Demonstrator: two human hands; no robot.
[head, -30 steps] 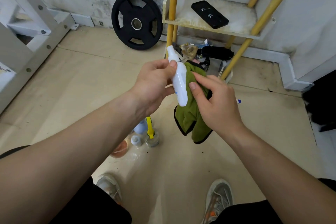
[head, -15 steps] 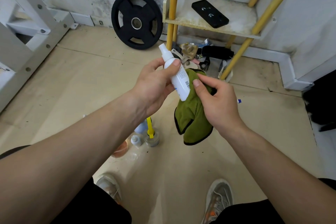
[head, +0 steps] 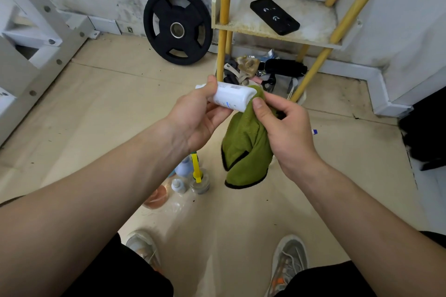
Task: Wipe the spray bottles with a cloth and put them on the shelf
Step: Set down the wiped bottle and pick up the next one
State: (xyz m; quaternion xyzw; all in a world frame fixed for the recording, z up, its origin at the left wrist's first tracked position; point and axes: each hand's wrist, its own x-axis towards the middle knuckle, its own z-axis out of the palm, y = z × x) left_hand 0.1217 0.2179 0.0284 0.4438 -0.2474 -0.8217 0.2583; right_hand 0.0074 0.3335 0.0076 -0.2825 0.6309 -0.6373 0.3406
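My left hand (head: pixel 195 116) grips a white spray bottle (head: pixel 233 97) that lies almost level, its nozzle end hidden behind my fingers and its base pointing right. My right hand (head: pixel 287 128) holds a green cloth (head: pixel 246 149) with a black edge and presses it against the bottle's base. The rest of the cloth hangs down below both hands. Several other bottles (head: pixel 190 176), one with a yellow nozzle, stand on the floor below my left forearm. The shelf (head: pixel 316 29), white boards on yellow poles, stands ahead against the wall.
A black phone (head: pixel 274 16) lies on the shelf board. Clutter (head: pixel 263 70) sits on the floor beneath the shelf. A black weight plate (head: pixel 177 26) leans on the wall at its left. A white metal frame (head: pixel 31 38) stands far left. My shoes (head: pixel 288 259) are at the bottom.
My left hand has tipped the bottle from nearly upright to almost level, nozzle swinging left. My right hand and the cloth have shifted from the bottle's side to its base.
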